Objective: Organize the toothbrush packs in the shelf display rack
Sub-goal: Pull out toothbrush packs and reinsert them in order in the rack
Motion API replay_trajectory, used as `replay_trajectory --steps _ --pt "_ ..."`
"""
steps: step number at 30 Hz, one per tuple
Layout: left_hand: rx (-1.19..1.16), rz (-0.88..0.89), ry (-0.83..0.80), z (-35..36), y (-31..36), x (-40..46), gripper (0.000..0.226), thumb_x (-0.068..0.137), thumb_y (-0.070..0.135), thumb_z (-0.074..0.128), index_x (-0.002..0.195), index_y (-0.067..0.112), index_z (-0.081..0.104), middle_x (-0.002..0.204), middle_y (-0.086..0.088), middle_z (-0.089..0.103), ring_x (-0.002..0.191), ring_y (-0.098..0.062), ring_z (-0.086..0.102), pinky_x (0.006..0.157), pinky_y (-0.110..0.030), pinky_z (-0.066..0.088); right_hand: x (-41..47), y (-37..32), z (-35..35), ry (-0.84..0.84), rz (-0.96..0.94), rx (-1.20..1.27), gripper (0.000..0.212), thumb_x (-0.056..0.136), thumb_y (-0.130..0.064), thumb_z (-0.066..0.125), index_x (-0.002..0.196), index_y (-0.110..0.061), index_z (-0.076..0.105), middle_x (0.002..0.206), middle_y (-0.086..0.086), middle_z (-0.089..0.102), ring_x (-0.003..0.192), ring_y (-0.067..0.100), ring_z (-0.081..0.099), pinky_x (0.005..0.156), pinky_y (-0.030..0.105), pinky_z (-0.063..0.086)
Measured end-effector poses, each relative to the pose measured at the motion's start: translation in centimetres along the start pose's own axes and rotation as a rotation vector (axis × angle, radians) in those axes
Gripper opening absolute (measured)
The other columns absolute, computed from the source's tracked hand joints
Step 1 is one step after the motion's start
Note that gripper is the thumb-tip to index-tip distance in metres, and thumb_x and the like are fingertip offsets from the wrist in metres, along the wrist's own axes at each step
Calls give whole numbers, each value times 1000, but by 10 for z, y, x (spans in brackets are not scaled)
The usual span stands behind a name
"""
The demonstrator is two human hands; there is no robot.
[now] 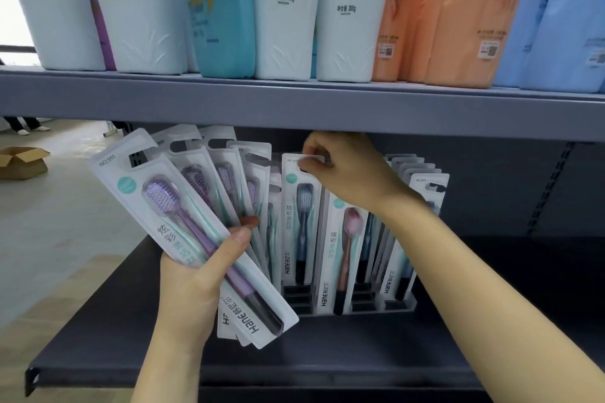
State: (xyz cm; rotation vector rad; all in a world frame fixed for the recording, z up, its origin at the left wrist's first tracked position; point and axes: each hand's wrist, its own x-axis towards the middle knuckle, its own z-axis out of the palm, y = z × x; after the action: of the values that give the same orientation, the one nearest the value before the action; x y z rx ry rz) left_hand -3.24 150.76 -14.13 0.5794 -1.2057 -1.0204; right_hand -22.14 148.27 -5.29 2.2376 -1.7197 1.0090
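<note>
With the left hand (193,275) clenching a loose fan of purple packs (183,222) and the right hand (343,170) pinching the blue pack (299,216) by its top, the fan risked slipping onto the shelf (131,350).

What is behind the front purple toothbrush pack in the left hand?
Fanned behind the front purple pack in the left hand are several more packs, purple brush heads showing. Their lower parts are covered, so no exact count.
</note>
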Motion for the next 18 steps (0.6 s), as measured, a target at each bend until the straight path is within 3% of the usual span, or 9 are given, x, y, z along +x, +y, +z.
replay_trajectory --steps 3,7,10,13,18 --pt "-10 -2 -1 -1 -2 0 23 69 10 64 64 29 74 51 5 65 84 -12 71 92 -34 52 0 -4 5 109 36 -26 12 89 -22 55 86 -12 62 80 -2 62 76 15 56 78 34 47" --pt "-53 -24 0 0 -4 -1 29 64 3 76 74 30 76 75 3 74 87 -14 70 84 -25 54 1 -15 2 172 82 -34 15 86 -12 48 86 -3 60 70 8 59 62 19 51 61 26 42" --pt "-71 -32 3 -1 -5 -2 25 66 5 70 76 28 76 82 1 75 87 -14 70 82 -24 54 -2 -22 -2 98 102 -47 18 83 -12 43 79 -10 60 67 1 57 59 13 49 56 23 41" --pt "-56 -16 -4 -4 -6 -1 30 69 1 72 78 29 76 83 2 75 88 -15 70 82 -24 54 -4 -27 -16 -40 183 -65 17 88 -17 46 93 -21 62 92 -3 65 84 17 59 73 27 50" --pt "-49 -3 -6 -4 -3 1 30 69 8 64 79 35 75 83 5 75 89 -14 70 82 -24 54 -8 -19 -41 -243 287 14 11 92 -24 50 92 -31 57 97 -11 63 91 12 58 66 21 44"
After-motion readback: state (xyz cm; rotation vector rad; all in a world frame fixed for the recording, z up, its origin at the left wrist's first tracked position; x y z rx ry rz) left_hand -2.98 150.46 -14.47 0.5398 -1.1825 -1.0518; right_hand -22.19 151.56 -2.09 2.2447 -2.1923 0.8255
